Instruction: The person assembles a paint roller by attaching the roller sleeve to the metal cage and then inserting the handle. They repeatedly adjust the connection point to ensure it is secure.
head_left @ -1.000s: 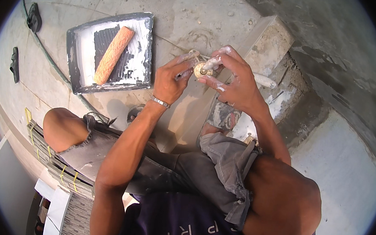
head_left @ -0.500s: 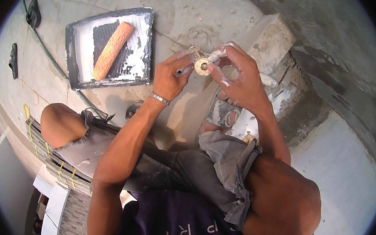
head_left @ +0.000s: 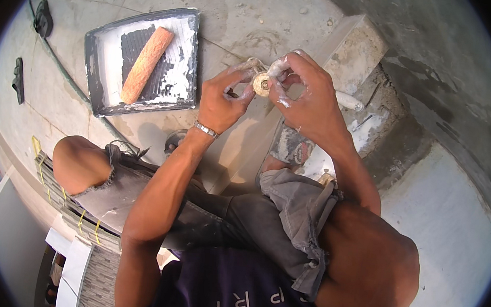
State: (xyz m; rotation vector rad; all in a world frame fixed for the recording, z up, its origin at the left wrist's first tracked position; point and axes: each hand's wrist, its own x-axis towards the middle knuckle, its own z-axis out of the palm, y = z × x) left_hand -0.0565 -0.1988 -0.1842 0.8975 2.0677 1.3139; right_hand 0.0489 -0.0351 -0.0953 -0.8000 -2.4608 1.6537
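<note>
A round, cream-coloured end cap [head_left: 261,85] with a metal nut or stud in its middle sits between my hands; it appears to belong to a paint roller frame. My left hand [head_left: 222,98] closes its fingertips on the cap's left side. From the right, my right hand [head_left: 312,98] pinches at the cap's centre with paint-smeared thumb and fingers. A white handle [head_left: 350,102] sticks out beyond my right hand, probably the same frame's. An orange, fuzzy roller cover [head_left: 147,65] lies slantwise in a black paint tray [head_left: 88,75] smeared with white paint, left of my hands.
A concrete step edge [head_left: 351,52] rises at the right beside a wet, dark wall [head_left: 432,47]. A hose [head_left: 67,73] runs along the floor past the tray. Sandals [head_left: 44,19] lie at the far left. Stacked tiles [head_left: 74,209] stand by my left knee.
My right fingers have shifted slightly around the end cap, with the fingertips drawn closer together. The cap has moved a little left. Tray and roller cover stay in place.
</note>
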